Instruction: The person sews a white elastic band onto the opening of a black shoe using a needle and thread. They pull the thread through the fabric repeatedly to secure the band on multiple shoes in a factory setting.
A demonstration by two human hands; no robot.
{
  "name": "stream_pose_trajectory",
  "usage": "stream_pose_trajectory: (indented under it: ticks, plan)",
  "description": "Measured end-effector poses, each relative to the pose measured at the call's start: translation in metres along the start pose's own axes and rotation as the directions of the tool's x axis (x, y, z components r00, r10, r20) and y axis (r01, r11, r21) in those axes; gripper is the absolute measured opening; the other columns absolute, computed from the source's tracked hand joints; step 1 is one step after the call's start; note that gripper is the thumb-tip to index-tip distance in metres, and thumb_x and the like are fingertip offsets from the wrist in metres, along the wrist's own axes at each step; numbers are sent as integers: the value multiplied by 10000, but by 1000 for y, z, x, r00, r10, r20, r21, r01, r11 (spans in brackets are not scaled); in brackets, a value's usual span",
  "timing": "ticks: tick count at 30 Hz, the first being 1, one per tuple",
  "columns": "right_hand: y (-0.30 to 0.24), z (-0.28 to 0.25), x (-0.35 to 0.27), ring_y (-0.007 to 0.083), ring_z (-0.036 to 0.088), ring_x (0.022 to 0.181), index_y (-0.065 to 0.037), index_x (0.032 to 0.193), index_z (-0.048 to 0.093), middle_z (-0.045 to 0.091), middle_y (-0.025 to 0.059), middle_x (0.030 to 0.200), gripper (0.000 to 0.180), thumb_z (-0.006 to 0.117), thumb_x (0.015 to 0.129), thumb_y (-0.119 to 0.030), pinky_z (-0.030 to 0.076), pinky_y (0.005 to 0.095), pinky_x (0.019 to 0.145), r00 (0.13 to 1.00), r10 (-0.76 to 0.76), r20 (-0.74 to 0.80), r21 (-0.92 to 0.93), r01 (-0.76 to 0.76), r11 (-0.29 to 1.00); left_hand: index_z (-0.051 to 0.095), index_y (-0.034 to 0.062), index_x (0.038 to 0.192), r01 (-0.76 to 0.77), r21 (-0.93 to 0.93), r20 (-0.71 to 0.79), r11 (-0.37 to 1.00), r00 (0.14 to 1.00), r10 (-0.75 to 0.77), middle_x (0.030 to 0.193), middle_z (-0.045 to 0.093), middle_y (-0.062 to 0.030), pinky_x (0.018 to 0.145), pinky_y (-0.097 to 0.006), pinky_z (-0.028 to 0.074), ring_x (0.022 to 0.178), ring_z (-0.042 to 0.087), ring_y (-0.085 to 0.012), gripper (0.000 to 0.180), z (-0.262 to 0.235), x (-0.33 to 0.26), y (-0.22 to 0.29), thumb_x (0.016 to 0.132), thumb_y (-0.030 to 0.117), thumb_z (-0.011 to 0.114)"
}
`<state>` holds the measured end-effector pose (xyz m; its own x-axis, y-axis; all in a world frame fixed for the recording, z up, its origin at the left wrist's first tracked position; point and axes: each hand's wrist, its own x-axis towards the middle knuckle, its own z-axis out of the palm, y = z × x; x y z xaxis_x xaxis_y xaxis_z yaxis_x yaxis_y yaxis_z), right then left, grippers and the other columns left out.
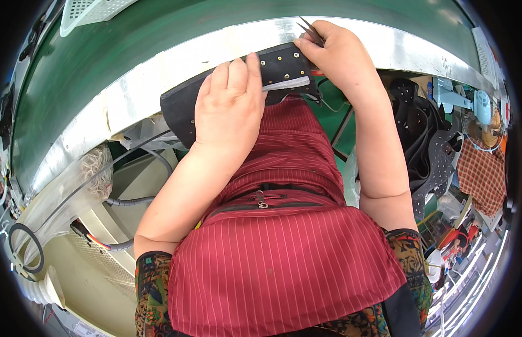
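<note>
Black panel (276, 68) lies beneath close-set left fingers (236, 76).

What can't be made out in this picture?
Head view, all three:
Black studded panel: middle hidden under the left hand's grip.
Dark pointed tool: handle end hidden inside the right hand's grip; exact type unclear.
White perforated basket: far part cut off by the top edge.

black strip (275, 68), red apron (272, 264) with pale pinstripes, green worktop (160, 28)

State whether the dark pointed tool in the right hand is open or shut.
Open: the dark pointed tool in the right hand shows two tips standing apart.
</note>
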<state>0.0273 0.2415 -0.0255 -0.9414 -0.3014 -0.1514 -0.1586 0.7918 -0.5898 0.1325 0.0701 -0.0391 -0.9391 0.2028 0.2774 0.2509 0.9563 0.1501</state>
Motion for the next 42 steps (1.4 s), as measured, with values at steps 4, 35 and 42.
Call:
stream_pose_trajectory:
  ticks: [4,35,42]
  plan:
    - [2,2,1,184,566,601,18,834,585,584,106,656,260,611,825,-241,470,308,571,1000,-16,-10,-7,16,1000,531,149,1268,-32,172,79,985,997,19,903,479,-38,714,-302,450,826,500,-192,634,5,7,5,666,199,726]
    - [-37,-31,-73,314,567,690,-9,889,602,603,145,762,204,641,798,-187,452,349,630,965,-246,-87,-148,232,961,649,14,944,377,-781,283,498,925,-254,784,655,-144,674,-328,483,710,630,-253,181,-31,26,-11,856,158,584]
    - [-31,-34,-141,348,585,754,-35,844,579,601,151,781,128,627,773,-131,458,411,646,984,-171,-53,-3,171,985,624,46,940,154,-559,-158,815,945,-288,782,642,-142,645,-341,483,730,627,-302,129,-79,-6,-6,868,146,583]
